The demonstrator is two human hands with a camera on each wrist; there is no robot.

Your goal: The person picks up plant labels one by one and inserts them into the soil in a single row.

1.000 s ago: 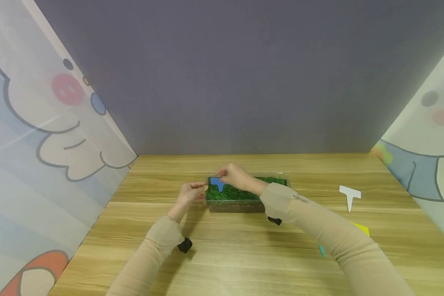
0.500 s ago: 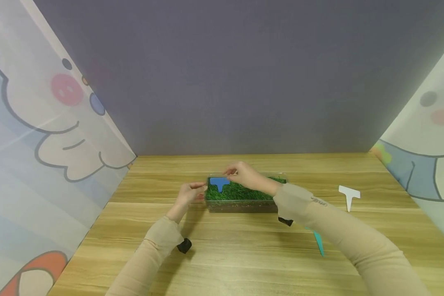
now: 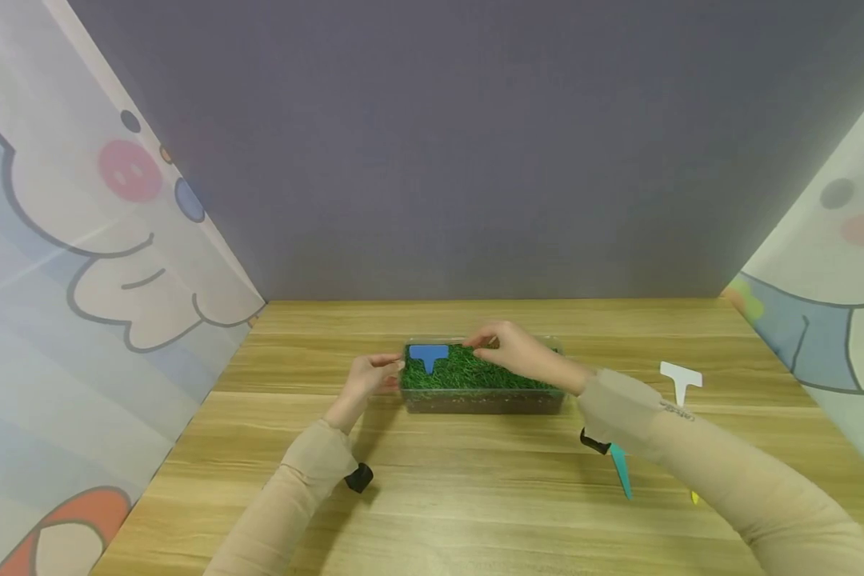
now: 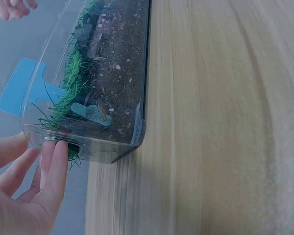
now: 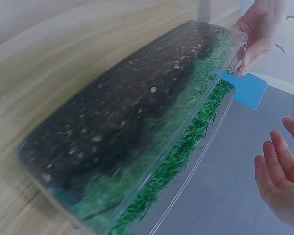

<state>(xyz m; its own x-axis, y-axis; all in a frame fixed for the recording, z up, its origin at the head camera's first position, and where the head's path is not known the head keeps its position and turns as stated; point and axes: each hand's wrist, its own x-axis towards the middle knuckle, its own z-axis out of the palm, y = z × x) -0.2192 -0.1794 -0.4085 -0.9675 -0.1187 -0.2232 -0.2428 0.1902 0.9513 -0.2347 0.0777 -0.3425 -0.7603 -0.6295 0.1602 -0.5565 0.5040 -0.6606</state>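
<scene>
A clear planter box (image 3: 486, 402) of dark soil and green grass sits on the wooden table. My left hand (image 3: 367, 376) grips its left end; in the left wrist view the fingertips (image 4: 60, 149) are at the opening in the end wall. Upright in the grass near that end stands a blue T-shaped plant label (image 3: 429, 356), its stem in the grass. My right hand (image 3: 511, 346) hovers over the middle of the box with nothing in its fingers. In the right wrist view the right hand (image 5: 284, 181) is apart from the blue label, fingers loosely bent.
On the table to the right lie a white T-shaped label (image 3: 681, 378), a teal label (image 3: 621, 472) and a yellow label (image 3: 694, 498), the last two partly hidden by the right arm. A grey panel (image 3: 475, 160) rises behind the table.
My right hand has let go of the blue label and moved right along the box. The blue label stays standing in the grass. The left hand has not moved.
</scene>
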